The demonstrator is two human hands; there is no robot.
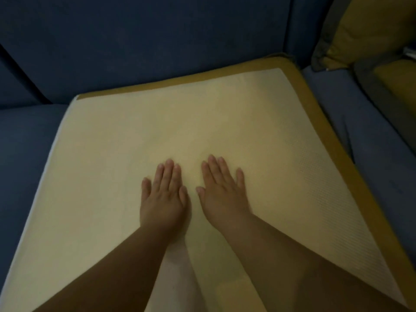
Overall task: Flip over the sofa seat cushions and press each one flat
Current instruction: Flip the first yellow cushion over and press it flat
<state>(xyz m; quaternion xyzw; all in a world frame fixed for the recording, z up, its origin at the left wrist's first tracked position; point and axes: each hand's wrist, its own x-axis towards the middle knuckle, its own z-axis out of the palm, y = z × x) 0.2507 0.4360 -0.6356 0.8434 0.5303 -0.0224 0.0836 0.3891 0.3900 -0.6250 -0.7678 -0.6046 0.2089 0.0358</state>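
One seat cushion (pixel 112 165) lies on the blue sofa (pixel 146 41). Its pale cream face is up, and a mustard border shows along its back and right edges. Two hands rest on it, just beside each other near its middle. The left hand (pixel 163 199) and the right hand (pixel 222 194) both lie palm down with straight fingers, flat against the fabric and holding nothing. Two other cushions with grey edging sit at the far right: an upright mustard cushion (pixel 360 25) leaning on the backrest and a lower mustard cushion (pixel 396 86) in front of it. The frame edge cuts both off. The seat cushion's near edge is out of view, and the forearms cover part of its front. Dim light blurs the fabric texture.
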